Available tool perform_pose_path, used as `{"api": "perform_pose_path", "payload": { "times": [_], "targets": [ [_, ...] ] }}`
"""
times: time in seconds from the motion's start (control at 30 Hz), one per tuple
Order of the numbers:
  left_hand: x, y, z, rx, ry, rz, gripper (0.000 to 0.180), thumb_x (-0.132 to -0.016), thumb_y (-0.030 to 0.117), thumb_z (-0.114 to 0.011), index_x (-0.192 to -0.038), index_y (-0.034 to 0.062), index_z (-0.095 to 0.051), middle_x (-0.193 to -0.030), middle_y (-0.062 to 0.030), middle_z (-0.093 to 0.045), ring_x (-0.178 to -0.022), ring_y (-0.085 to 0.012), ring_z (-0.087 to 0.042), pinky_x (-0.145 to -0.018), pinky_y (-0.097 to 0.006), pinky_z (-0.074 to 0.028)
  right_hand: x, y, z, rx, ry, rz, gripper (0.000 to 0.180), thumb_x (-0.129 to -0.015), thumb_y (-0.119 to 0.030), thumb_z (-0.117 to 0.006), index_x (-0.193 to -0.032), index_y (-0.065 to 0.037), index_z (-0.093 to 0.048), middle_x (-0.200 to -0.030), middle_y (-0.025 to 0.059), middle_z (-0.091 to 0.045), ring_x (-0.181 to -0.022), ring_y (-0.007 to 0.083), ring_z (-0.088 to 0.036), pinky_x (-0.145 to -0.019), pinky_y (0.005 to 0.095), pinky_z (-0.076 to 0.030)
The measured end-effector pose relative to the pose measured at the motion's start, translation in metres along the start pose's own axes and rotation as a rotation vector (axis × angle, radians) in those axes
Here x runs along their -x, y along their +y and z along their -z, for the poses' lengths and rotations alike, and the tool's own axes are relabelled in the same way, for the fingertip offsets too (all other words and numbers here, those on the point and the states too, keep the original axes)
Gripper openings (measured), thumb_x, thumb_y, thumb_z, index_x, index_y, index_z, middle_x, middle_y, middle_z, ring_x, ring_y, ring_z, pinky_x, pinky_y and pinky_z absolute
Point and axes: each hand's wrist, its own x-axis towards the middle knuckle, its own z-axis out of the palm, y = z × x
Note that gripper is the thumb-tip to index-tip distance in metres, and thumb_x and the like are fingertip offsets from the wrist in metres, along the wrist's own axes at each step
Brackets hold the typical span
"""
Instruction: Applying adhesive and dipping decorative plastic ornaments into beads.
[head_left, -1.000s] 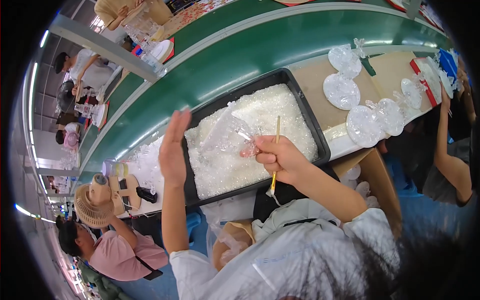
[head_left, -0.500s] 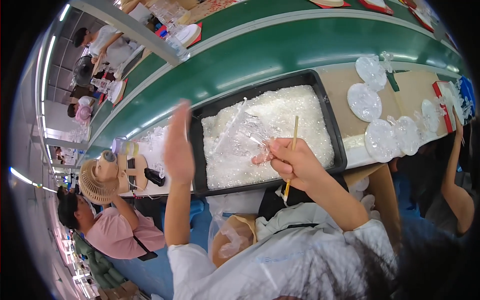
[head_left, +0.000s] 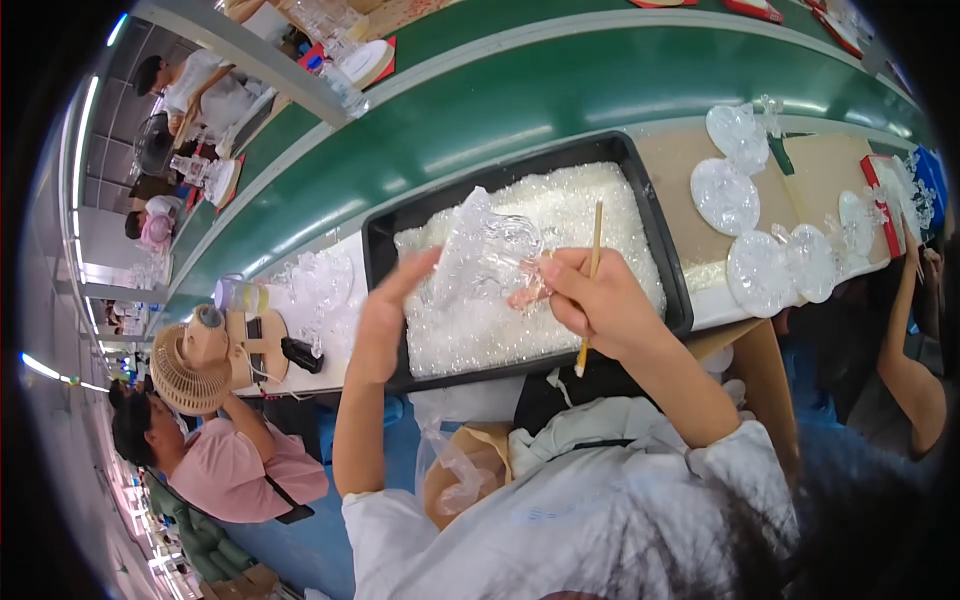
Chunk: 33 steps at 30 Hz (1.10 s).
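Note:
My right hand (head_left: 605, 305) is closed round the stem of a clear plastic piece with a wide disc-like base (head_left: 480, 240), held over the tray. A thin yellow-handled brush (head_left: 597, 235) is also tucked between its fingers, upright, with the lower end below the hand. Beside the disc, at the tray's left side, my left hand (head_left: 380, 325) is open with stretched fingers, slightly blurred; whether it touches the disc I cannot tell. Beneath lies a black tray (head_left: 655, 200) filled with sparkling white granules (head_left: 500, 340).
Clear ornaments with round bases (head_left: 725, 195) stand right of the tray. More clear pieces (head_left: 315, 285), a jar (head_left: 240, 295) and a beige fan (head_left: 190, 360) are at the left. A green conveyor belt (head_left: 470, 115) runs behind. Co-workers sit on both sides.
My left hand has swung down and its fingers now lean right, toward the disc. The plastic piece has turned, showing its disc broader than before. The brush has tilted slightly more upright.

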Motion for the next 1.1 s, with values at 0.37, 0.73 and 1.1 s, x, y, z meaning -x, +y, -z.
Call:
{"api": "perform_pose_path", "payload": {
  "times": [0.37,0.73,1.1],
  "targets": [
    [-0.039,0.095,-0.053,-1.373,0.209,-0.347,0.034,-0.083,0.012,-0.070,-0.116,0.0055,-0.062,-0.127,-0.0144,-0.059,-0.114,-0.0318,-0.058,-0.107,-0.048,-0.031,-0.015,-0.052,-0.019,0.786,0.073,0.202,0.027,-0.093,-0.024,-0.060,-0.087,0.000,-0.071,-0.052,0.0030,-0.053,-0.047,0.0087,-0.049,-0.046,0.0269,-0.038],
    [-0.110,0.082,-0.061,-0.868,-0.069,-0.298,0.067,-0.063,0.013,-0.084,-0.122,0.0054,-0.053,-0.117,-0.0132,-0.054,-0.095,-0.0323,-0.062,-0.078,-0.041,-0.053,-0.048,-0.091,-0.032,1.059,-0.032,0.307,0.026,-0.086,-0.022,-0.061,-0.085,0.003,-0.069,-0.061,0.0107,-0.062,-0.052,0.0148,-0.054,-0.052,0.0334,-0.043],
    [-0.105,0.044,-0.047,-0.295,0.285,0.110,0.047,-0.072,0.024,-0.083,-0.103,0.0004,-0.057,-0.086,-0.0039,-0.057,-0.053,-0.0054,-0.044,-0.048,-0.021,-0.036,-0.010,-0.017,0.012,-0.065,0.089,0.756,0.033,-0.101,-0.019,-0.042,-0.084,0.004,-0.060,-0.091,0.0164,-0.065,-0.064,0.0141,-0.060,-0.053,0.0230,-0.047]
  ]
}}
